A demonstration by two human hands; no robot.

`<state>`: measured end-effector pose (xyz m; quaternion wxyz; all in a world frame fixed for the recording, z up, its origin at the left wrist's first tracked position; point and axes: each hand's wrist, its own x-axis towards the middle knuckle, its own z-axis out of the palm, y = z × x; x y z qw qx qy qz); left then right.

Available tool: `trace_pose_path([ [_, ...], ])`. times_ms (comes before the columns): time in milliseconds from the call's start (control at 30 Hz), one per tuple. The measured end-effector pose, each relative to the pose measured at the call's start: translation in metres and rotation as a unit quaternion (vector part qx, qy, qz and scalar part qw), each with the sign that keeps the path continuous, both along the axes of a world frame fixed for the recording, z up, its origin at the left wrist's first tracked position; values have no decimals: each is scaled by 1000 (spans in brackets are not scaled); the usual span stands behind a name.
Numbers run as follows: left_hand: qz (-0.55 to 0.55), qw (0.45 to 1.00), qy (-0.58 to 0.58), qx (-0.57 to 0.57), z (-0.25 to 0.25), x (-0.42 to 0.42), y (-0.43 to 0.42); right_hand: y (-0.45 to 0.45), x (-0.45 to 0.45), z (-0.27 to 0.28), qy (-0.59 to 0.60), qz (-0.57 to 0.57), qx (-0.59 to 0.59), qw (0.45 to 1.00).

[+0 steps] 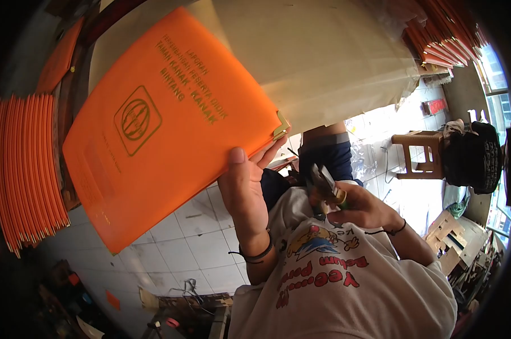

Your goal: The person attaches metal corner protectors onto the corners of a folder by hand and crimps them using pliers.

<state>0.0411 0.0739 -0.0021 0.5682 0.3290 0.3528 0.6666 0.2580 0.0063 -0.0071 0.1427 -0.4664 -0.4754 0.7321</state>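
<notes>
An orange folder (170, 135) with gold lettering and a round emblem in a frame lies tilted across the left and middle of the view. My left hand (245, 195) grips its lower right edge, thumb on the cover and the other fingers partly hidden underneath. A gold metal corner piece (281, 125) sits on the folder's corner, just above my left fingers. In front of my shirt, my right hand (363, 208) is closed around a pair of pliers (326, 186), whose jaws point up and left, apart from the folder.
The table (312, 62) has a pale brown covering. Stacked orange folders (26, 169) stand at the left, with more folders (445, 34) at the upper right. A plastic stool (419, 153) and a black bag (475, 157) are at the right. Wood pieces (456, 240) lie lower right.
</notes>
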Motion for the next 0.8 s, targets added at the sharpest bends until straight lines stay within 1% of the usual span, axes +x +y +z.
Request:
trace_pose_path([
  [100,7,1000,2,-16,-1,0,-1,7,-23,13,73,17,98,992],
  [267,-29,999,25,-35,-1,-6,-3,11,-41,21,66,-32,99,992],
  [367,-16,999,14,-44,-1,-4,-3,13,-43,20,86,-43,81,992],
  [533,-29,998,15,-50,2,-6,-3,12,-47,17,108,-66,68,990],
  [633,-33,998,11,-43,-2,-7,-3,13,-51,20,77,-81,70,991],
  [733,-27,999,9,-45,-1,-6,-3,14,-56,16,55,-91,150,983],
  [800,-24,999,11,-47,0,-6,-3,17,-56,25,8,-74,144,987],
])
